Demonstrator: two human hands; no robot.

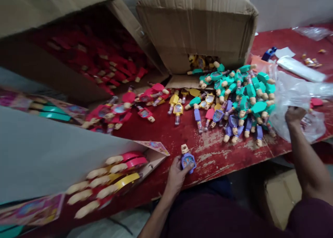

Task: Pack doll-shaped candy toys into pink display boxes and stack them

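Note:
My left hand (176,175) is shut on a blue plastic toy (187,160) with a dial face and a cream hand-shaped end, just above the table's near edge. My right hand (294,115) grips the crumpled clear plastic bag (296,104) at the right. Next to the bag lies a heap of teal and purple toys (240,99). Red, yellow and pink toys of the same shape (145,103) are scattered farther left on the worn red table (208,151).
Large cardboard boxes (195,30) stand along the far side, and the left one (88,58) holds many red toys. An open display carton of toys (111,175) lies at lower left. A cardboard box (281,200) sits on the floor below the table at right.

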